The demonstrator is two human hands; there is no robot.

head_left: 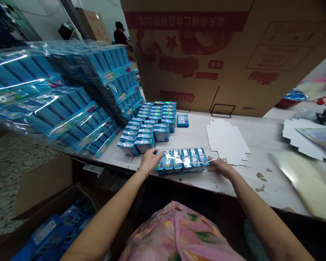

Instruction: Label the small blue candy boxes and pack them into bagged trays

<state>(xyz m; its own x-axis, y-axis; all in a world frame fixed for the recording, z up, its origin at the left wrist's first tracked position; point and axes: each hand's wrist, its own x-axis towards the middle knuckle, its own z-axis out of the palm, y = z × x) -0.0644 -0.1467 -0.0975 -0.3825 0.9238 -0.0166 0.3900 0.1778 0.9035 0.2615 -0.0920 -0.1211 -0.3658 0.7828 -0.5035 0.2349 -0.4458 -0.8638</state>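
Holding six film-wrapped blue boxes [180, 161] — left hand [149, 161], right hand [221, 167].

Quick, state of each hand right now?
Left hand: holding the left end of the film-wrapped row of blue packs.
Right hand: holding the same row at its right end.

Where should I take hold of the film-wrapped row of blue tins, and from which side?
Grip the film-wrapped row of blue tins at its two short ends, from the near side. Being long and narrow, it should stay together under end pressure; the left hand and right hand already sit there.
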